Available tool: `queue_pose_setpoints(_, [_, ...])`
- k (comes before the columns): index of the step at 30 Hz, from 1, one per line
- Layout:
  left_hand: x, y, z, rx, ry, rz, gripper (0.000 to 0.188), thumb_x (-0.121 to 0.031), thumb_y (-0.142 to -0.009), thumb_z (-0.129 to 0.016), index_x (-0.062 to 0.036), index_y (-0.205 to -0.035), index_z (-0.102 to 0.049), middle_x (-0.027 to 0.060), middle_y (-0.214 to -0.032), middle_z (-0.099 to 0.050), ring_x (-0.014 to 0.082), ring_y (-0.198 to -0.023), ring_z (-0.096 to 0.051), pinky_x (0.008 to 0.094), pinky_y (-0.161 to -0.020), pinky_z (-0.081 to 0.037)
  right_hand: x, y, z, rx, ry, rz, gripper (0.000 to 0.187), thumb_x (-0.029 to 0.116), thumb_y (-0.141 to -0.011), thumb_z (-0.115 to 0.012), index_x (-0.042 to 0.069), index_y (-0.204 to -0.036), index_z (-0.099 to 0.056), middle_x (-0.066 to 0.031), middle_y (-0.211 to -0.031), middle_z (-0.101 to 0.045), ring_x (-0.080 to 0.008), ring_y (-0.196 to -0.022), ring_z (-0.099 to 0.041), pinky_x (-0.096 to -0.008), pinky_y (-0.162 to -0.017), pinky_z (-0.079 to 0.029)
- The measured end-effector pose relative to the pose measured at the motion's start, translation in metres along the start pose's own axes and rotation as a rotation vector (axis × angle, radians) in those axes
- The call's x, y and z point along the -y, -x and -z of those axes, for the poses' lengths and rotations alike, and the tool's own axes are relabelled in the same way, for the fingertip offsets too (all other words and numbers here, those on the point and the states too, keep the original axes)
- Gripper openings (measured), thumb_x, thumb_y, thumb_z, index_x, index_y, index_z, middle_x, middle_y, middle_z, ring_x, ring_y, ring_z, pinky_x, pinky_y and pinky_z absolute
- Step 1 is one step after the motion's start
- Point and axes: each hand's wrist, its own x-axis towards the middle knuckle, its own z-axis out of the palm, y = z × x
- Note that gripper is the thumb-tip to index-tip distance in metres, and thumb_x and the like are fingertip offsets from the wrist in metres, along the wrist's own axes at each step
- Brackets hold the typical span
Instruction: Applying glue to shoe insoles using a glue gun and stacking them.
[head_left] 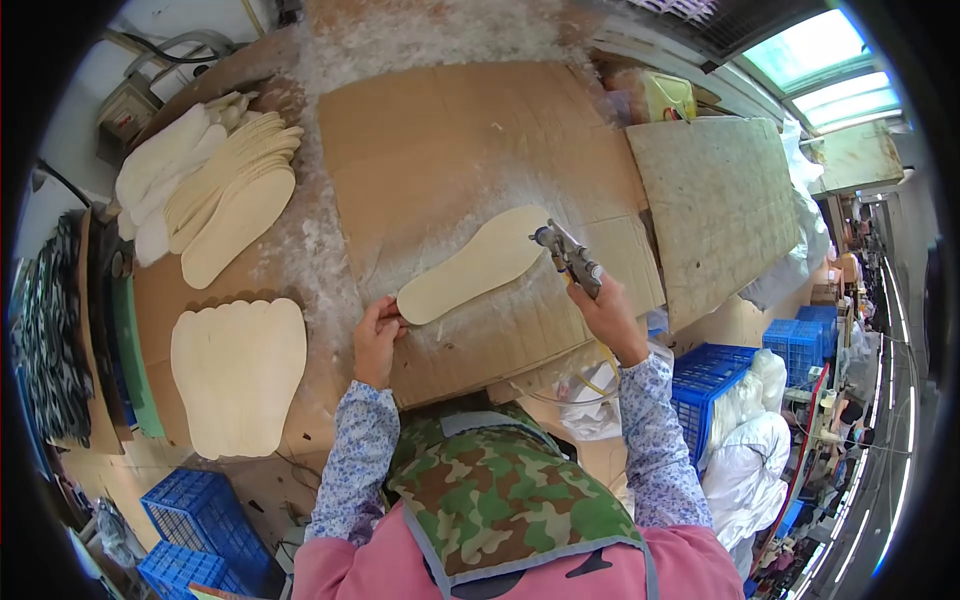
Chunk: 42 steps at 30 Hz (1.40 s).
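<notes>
A single cream insole (pixel 470 270) lies slantwise on the brown cardboard sheet (pixel 420 140), its toe end up to the right. My left hand (pixel 380 335) pinches the heel end at the lower left. In my right hand (pixel 610 312) is a metal spray gun (pixel 572 256), gripped by its handle. Its nozzle points left, just over the insole's toe end. A pale yellow hose (pixel 604 370) runs down from below that hand. On the left, a fanned stack of cream insoles (pixel 240 190) rests by white pieces, and nearer me several more insoles (pixel 238 375) lie side by side.
Whitish residue coats the table (pixel 320 230) around the cardboard. A stained board (pixel 715 210) leans at the right, with a yellow container (pixel 668 97) behind it. Blue crates (pixel 205 515) stand on the floor at lower left, and another blue crate (pixel 705 385) is beside white bags (pixel 748 465) at right.
</notes>
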Motion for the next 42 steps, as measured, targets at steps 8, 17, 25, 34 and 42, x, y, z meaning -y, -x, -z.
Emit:
queue_pose_setpoints(8, [0.001, 0.000, 0.000, -0.001, 0.006, -0.004, 0.039, 0.004, -0.086, -0.045, 0.0016, -0.124, -0.050, 0.0095, -0.110, -0.060, 0.0160, -0.092, -0.061, 0.0266, -0.078, -0.049, 0.019, 0.004, -0.013, 0.113, -0.019, -0.035, 0.019, 0.011, -0.084, -0.061, 0.001, -0.098, -0.053, -0.0170, -0.069, -0.053, -0.0302, -0.062, -0.050, -0.0382, -0.061, -0.043])
queue_pose_setpoints(17, [0.001, 0.000, -0.001, -0.004, -0.009, -0.020, 0.038, 0.005, -0.086, -0.045, 0.0020, -0.124, -0.051, 0.0094, -0.109, -0.060, 0.0155, -0.091, -0.061, 0.0266, -0.078, -0.049, 0.036, 0.021, -0.016, 0.205, -0.097, -0.022, 0.018, 0.012, -0.086, -0.060, 0.000, -0.098, -0.053, -0.0167, -0.071, -0.053, -0.0287, -0.063, -0.048, -0.0371, -0.062, -0.043])
queue_pose_setpoints(25, [0.003, -0.001, 0.000, -0.006, -0.032, -0.035, 0.038, 0.004, -0.086, -0.045, 0.0020, -0.124, -0.051, 0.0101, -0.110, -0.060, 0.0159, -0.091, -0.062, 0.0272, -0.078, -0.050, 0.029, 0.044, -0.013, 0.269, -0.128, 0.024, 0.019, 0.012, -0.086, -0.060, 0.000, -0.100, -0.053, -0.0167, -0.070, -0.052, -0.0284, -0.063, -0.048, -0.0373, -0.061, -0.042])
queue_pose_setpoints(34, [-0.004, 0.004, -0.003, 0.007, -0.107, -0.069, 0.037, 0.000, -0.088, -0.044, 0.0019, -0.125, -0.049, 0.0097, -0.110, -0.060, 0.0159, -0.092, -0.061, 0.0252, -0.074, -0.051, -0.012, 0.039, 0.015, 0.048, -0.067, -0.050, 0.022, 0.010, -0.085, -0.060, 0.000, -0.103, -0.055, -0.0158, -0.071, -0.052, -0.0257, -0.062, -0.047, -0.0357, -0.062, -0.043])
queue_pose_setpoints(42, [-0.012, 0.003, -0.018, -0.048, -0.177, -0.096, 0.039, -0.002, -0.088, -0.046, 0.0001, -0.128, -0.046, 0.0104, -0.113, -0.059, 0.0151, -0.091, -0.060, 0.0249, -0.072, -0.051, -0.003, 0.051, 0.009, 0.122, -0.072, -0.052, 0.020, 0.010, -0.085, -0.061, 0.001, -0.101, -0.055, -0.0156, -0.069, -0.050, -0.0258, -0.062, -0.046, -0.0350, -0.060, -0.042])
